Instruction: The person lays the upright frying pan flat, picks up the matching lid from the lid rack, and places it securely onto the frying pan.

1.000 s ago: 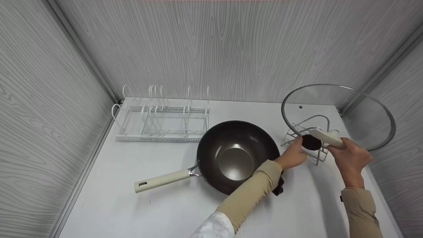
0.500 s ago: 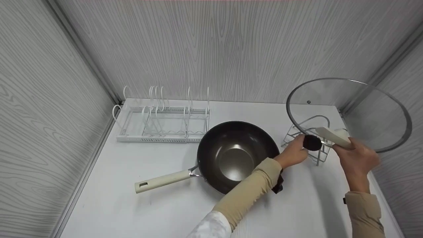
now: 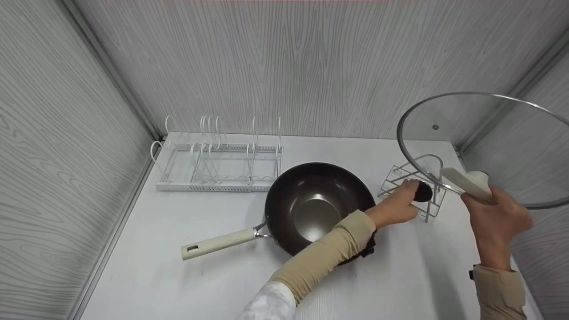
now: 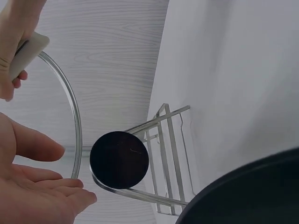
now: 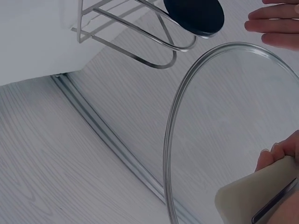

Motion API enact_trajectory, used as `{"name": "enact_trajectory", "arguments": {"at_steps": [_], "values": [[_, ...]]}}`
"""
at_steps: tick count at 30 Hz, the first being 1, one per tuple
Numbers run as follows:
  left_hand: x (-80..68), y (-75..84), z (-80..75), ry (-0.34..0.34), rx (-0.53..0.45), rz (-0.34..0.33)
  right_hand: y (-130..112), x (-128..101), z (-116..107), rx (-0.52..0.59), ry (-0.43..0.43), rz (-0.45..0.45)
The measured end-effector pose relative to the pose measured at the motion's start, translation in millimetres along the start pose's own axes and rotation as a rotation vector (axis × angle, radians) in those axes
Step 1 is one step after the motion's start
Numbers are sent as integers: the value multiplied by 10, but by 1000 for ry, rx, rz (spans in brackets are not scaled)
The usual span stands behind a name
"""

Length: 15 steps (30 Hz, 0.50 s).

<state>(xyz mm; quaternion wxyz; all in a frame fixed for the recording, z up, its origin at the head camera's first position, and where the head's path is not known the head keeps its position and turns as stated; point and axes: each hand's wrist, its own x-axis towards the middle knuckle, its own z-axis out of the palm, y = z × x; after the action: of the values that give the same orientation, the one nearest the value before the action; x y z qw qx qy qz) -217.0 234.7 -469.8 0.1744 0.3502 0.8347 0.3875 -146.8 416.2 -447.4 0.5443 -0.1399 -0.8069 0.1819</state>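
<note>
Head view: a glass lid (image 3: 484,146) is held up on edge at the right of the counter (image 3: 222,284), its disc tilted and raised above and to the right of a small wire stand (image 3: 411,189). The lid is carried by its cream handle (image 3: 466,184), around which the fingers of the right hand (image 3: 500,218) are curled. The left hand (image 3: 395,206) is laid against the stand, beside the stand's black round pad (image 3: 422,192), with the fingers fairly straight and nothing clamped. The left forearm is stretched across the rim of a dark wok (image 3: 318,206), whose cream handle points left. The stand lies to the left of and below the lid, just beside the left hand.

Left wrist view: the open left hand (image 4: 32,186) is seen with fingers extended, near the black pad (image 4: 119,159) and the wires of the stand (image 4: 163,154). The lid's rim (image 4: 70,116) arcs between hand and pad; whether the hand touches it cannot be told.

Right wrist view: the lid (image 5: 233,140) fills the frame, its handle (image 5: 252,196) gripped at the lower right. The stand (image 5: 135,32) and pad (image 5: 194,16) are seen beyond the rim, apart from it.
</note>
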Motion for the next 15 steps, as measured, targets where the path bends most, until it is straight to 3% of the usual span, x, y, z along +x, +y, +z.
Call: {"name": "enact_trajectory", "arguments": {"at_steps": [10, 15], "values": [[-252, 128, -147, -139, 203, 29, -248, -4, -239, 33, -5, -8], [-452, 96, -219, -141, 361, 99, -315, -27, -347, 86, -18, 7]]}}
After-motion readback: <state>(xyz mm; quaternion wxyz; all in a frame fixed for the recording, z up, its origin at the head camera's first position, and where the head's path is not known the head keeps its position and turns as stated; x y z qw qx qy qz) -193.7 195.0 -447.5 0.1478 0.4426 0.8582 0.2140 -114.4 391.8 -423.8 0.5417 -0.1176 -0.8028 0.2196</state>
